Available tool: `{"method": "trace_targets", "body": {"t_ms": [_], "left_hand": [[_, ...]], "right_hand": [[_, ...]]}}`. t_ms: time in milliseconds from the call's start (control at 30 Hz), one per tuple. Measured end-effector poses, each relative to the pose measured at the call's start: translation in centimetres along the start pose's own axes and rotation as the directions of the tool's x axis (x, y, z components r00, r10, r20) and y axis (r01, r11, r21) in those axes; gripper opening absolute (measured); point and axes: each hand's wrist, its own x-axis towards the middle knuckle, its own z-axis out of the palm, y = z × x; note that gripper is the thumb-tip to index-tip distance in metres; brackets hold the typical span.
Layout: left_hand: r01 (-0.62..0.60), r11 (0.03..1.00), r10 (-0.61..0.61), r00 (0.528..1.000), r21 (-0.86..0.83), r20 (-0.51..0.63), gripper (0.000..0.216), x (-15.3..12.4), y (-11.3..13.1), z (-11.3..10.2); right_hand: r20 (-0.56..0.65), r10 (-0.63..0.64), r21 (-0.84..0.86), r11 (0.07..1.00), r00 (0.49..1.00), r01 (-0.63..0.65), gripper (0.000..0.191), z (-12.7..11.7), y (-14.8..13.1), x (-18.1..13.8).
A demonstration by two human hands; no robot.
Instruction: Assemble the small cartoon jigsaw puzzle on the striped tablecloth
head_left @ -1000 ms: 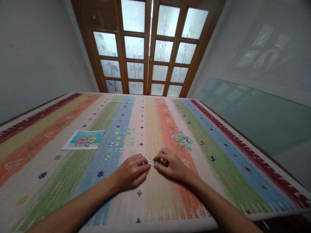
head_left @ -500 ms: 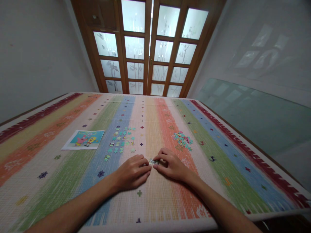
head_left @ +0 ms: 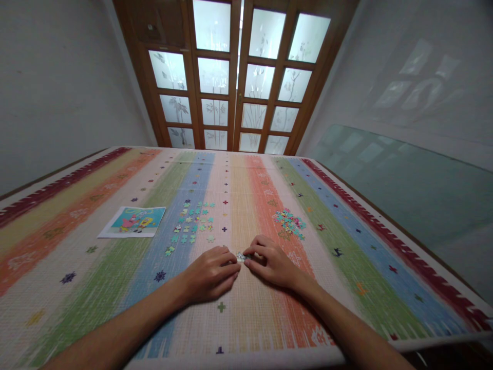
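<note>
A small strip of jigsaw puzzle pieces (head_left: 241, 256) lies on the striped cloth between my hands. My left hand (head_left: 213, 273) has its fingers closed at the strip's left end. From the other side, my right hand (head_left: 270, 260) pinches the right end between thumb and fingers, hiding part of it. How many pieces the strip has, I cannot tell. Loose jigsaw pieces (head_left: 191, 226) are spread in rough rows beyond my left hand. A heap of jigsaw pieces (head_left: 289, 224) sits past my right hand.
A printed picture sheet (head_left: 133, 222) with cartoon figures lies at the left. The striped tablecloth (head_left: 246, 318) covers the table, whose front edge runs below my forearms. Wooden doors (head_left: 234, 77) with frosted panes stand behind, and a pale green glass panel (head_left: 404, 180) leans at the right.
Both hands have barely moved; they shift very slightly to the right with the strip between them. The loose pieces and the picture stay where they were.
</note>
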Motion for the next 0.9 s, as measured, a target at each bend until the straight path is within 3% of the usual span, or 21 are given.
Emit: {"method": "trace_targets", "body": {"t_ms": [333, 467, 633, 767, 900], "left_hand": [[0.031, 0.996, -0.030, 0.999, 0.078, -0.020, 0.021, 0.3, -0.3, -1.0], [0.149, 0.977, -0.125, 0.979, 0.152, -0.161, 0.020, -0.2, -3.0, -2.7], [0.375, 0.903, -0.310, 0.906, 0.210, -0.287, 0.018, -1.9, -7.0, -4.4], [0.485, 0.854, -0.437, 0.865, 0.189, -0.246, 0.025, -2.6, -8.2, -4.2], [0.497, 0.851, -0.470, 0.865, 0.167, -0.176, 0.026, -2.3, -8.2, -3.3]], "right_hand": [[-0.008, -0.001, -0.004, 1.000, 1.000, 0.001, 0.013, 0.0, -0.1, -0.1], [-0.005, 0.003, 0.006, 1.000, 1.000, -0.003, 0.015, 0.0, -0.2, 0.0], [-0.004, 0.002, 0.002, 1.000, 1.000, -0.002, 0.016, -0.1, -0.2, 0.1], [0.002, -0.002, 0.005, 1.000, 1.000, 0.002, 0.016, 0.0, -0.1, 0.0], [0.005, 0.002, 0.009, 1.000, 1.000, -0.002, 0.016, -0.1, -0.1, 0.0]]}}
